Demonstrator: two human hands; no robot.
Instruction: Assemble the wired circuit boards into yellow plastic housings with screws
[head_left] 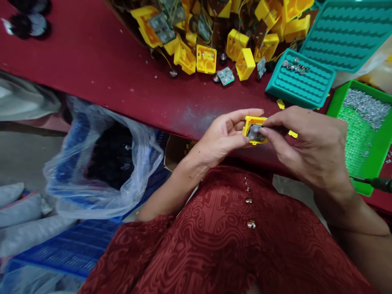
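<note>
Red shirt (208,245) with shiny buttons (251,224) is closest, on the near side of the yellow box (255,118). Past the box, a messy heap of yellow cases (206,59) and wires lies on the red table (137,94). Right of the box and past it sits a teal tray (309,92) with metal bits (297,67). Farther right is a green tray (337,98) of silver screws (367,106), a dark tool (381,184) over its near end. Left of the box, a clear bag (141,179) holds black parts (110,159).

Right fingers hide one side of the box. It is small and open, with a dark board (254,132) inside. The left hand (220,136) curls around the box, gripping it; the right hand (312,139) has thumb and finger nearly together there, but I can't tell if they pinch the board.
</note>
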